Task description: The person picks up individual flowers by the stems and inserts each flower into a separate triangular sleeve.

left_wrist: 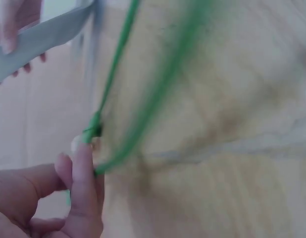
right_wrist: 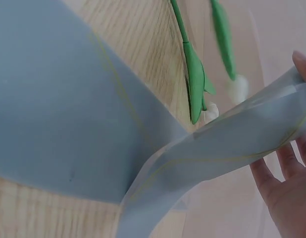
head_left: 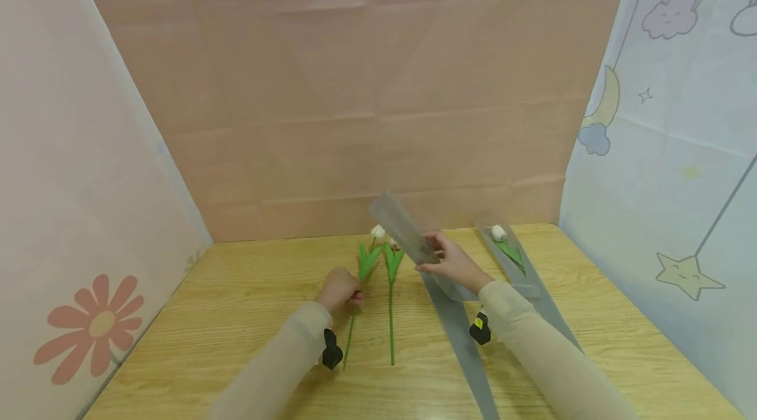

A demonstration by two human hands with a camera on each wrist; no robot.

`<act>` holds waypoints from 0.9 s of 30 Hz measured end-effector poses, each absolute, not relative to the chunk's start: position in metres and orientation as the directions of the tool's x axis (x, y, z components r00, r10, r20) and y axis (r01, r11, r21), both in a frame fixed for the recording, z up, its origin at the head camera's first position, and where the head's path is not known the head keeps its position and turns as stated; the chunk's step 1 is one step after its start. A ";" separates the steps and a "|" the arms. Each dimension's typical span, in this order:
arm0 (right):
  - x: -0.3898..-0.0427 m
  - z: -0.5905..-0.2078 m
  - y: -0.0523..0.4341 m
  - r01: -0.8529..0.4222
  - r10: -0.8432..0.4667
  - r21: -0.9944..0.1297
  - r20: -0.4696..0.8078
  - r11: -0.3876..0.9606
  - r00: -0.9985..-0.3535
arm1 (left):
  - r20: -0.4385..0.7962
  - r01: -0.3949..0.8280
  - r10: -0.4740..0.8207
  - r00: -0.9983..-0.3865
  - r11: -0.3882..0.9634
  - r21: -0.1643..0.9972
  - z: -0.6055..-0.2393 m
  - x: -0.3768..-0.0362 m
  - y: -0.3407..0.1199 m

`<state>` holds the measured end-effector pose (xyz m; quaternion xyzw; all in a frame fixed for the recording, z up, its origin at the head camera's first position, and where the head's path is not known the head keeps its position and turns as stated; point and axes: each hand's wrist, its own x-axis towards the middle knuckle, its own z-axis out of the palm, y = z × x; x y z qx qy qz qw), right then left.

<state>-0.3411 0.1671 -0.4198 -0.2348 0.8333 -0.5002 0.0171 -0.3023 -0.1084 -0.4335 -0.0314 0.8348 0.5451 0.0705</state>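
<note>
The left hand [head_left: 340, 290] pinches a tulip stem [head_left: 351, 334] on the table [head_left: 236, 315]; the right hand [head_left: 452, 262] holds a clear sleeve [head_left: 405, 229] raised. The sleeve mouth should be kept open and aligned with the stem.

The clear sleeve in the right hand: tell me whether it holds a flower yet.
Empty. The sleeve held by the right hand shows nothing inside; two tulips lie bare on the table.

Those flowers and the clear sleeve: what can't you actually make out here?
- Left wrist view: the flower stems are motion-blurred; blooms cut off.
- Head view: the second bloom is partly hidden by the sleeve.
- Right wrist view: the right hand is cut off by the frame edge.
</note>
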 end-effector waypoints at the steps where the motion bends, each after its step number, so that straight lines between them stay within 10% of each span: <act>1: -0.341 -0.420 0.167 -0.377 -0.411 -0.840 0.207 0.391 -0.888 | -0.137 -0.117 0.023 -0.990 0.383 0.916 -0.430 -0.303 -0.111; 7: -0.341 -0.420 0.167 -0.378 -0.408 -0.835 0.207 0.399 -0.889 | -0.048 -0.063 -0.088 -0.995 0.175 0.982 -0.397 -0.310 -0.123; 11: -0.340 -0.421 0.167 -0.373 -0.409 -0.837 0.202 0.400 -0.890 | 0.158 0.177 -0.236 -0.959 -0.061 0.982 -0.358 -0.311 -0.126; 19: -0.340 -0.422 0.167 -0.366 -0.417 -0.843 0.191 0.394 -0.888 | 0.569 0.768 -0.530 -0.629 -0.312 0.559 -0.282 -0.295 -0.121; 27: -0.340 -0.421 0.167 -0.376 -0.422 -0.843 0.202 0.385 -0.884 | 0.569 0.781 -0.543 -0.618 -0.334 0.528 -0.283 -0.293 -0.104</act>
